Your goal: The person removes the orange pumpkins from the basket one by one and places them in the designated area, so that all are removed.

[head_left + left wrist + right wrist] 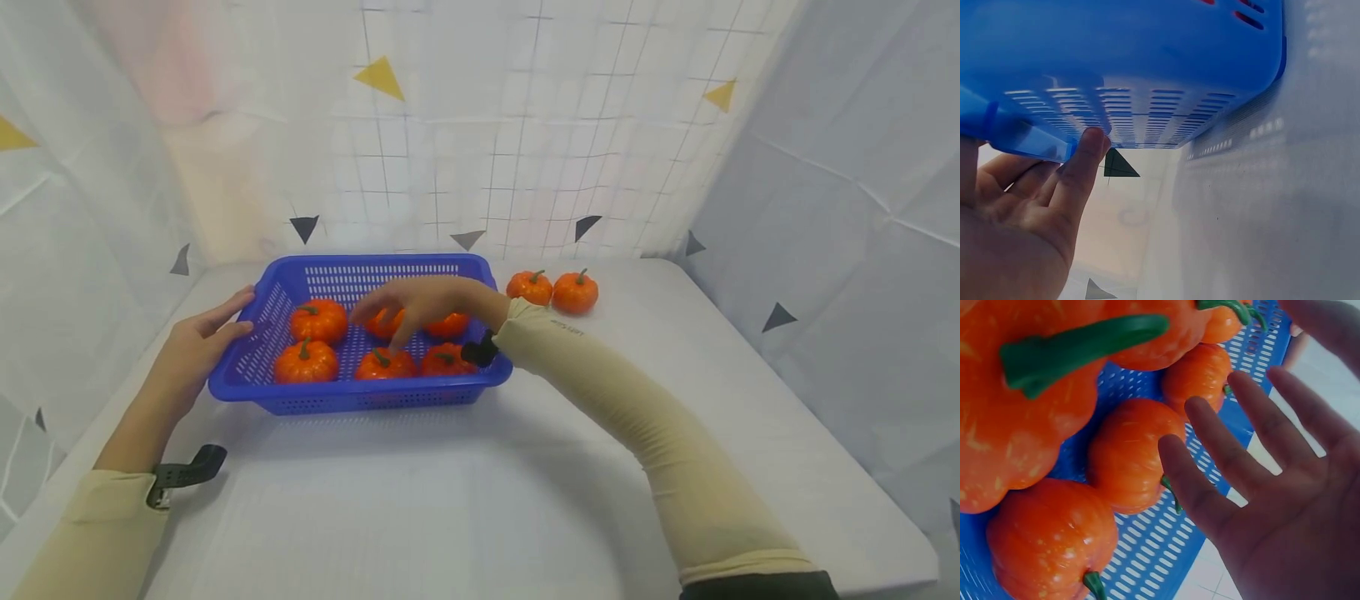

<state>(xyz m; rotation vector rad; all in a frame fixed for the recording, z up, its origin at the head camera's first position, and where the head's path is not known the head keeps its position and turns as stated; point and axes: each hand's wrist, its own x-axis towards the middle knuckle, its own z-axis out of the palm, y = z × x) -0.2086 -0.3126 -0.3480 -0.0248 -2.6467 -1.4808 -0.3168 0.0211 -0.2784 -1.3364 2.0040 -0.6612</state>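
Observation:
A blue plastic basket (390, 386) with slotted walls sits on the white table and holds several small orange pumpkins (306, 363) with green stems. At its left side my left hand (197, 350) grips the rim; in the left wrist view, digits reach both the outer lip and the slotted wall (1147, 119). My right hand (420, 302) hovers over the middle of the basket, fingers spread and bent slightly downward, holding nothing. Its palm and separated fingers show in the right wrist view beside the pumpkins (1138, 453), partly covering some of them.
Two more pumpkins, one (529, 287) close by the basket's right rear corner and another (575, 292) beside it, rest on the table (720, 433). White sheeting (450, 125) with grid lines and dark and yellow triangles encloses the table at the back and sides.

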